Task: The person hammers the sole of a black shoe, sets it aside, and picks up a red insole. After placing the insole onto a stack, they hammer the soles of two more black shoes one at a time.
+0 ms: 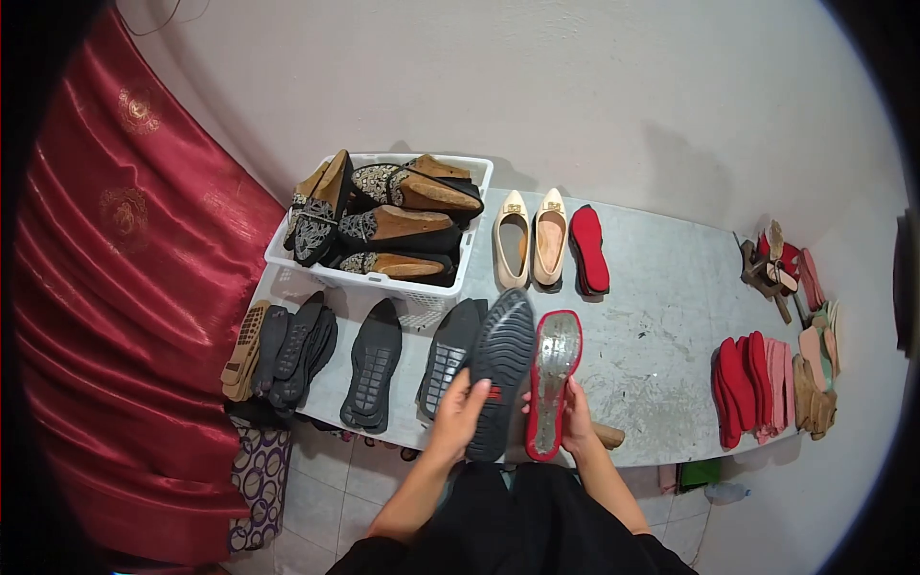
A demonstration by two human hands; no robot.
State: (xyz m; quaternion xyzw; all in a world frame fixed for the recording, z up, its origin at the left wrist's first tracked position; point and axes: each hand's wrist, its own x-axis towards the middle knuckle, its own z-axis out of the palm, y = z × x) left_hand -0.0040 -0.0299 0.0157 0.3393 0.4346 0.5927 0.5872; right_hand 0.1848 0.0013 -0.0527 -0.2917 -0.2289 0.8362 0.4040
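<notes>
Black outsole [503, 364] sits in my left hand [458, 412], fingers curled round its heel end, toe pointing away over the surface [652, 321]. My right hand [578, 422] grips the red-rimmed clear sole [554, 374] just beside it on the right, roughly parallel.

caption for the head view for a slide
Left hand holds a black sole, right hand a red-rimmed clear sole.

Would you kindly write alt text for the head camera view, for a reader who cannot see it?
A person's left hand holds a black shoe sole and the right hand a clear red-rimmed sole over a grey table. On it: a white basket of shoes, cream flats, stacks of soles.
</notes>
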